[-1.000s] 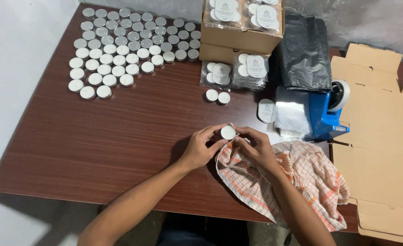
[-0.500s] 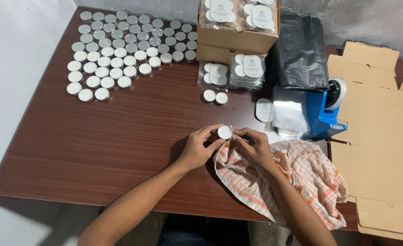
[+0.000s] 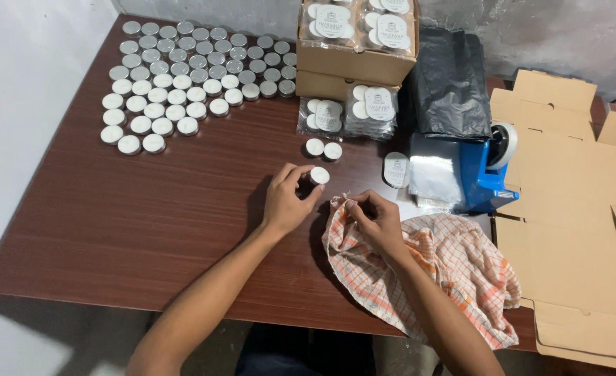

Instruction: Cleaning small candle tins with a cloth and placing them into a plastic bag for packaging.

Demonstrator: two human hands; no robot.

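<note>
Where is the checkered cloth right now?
The cloth lies on the table's near edge, right of centre, under the right hand, which pinches its corner. The blue tape dispenser sits just behind it.

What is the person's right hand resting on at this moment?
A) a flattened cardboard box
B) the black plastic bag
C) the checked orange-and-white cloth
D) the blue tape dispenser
C: the right hand pinches the edge of the checked cloth, while the left hand holds a small round white tin.
</note>
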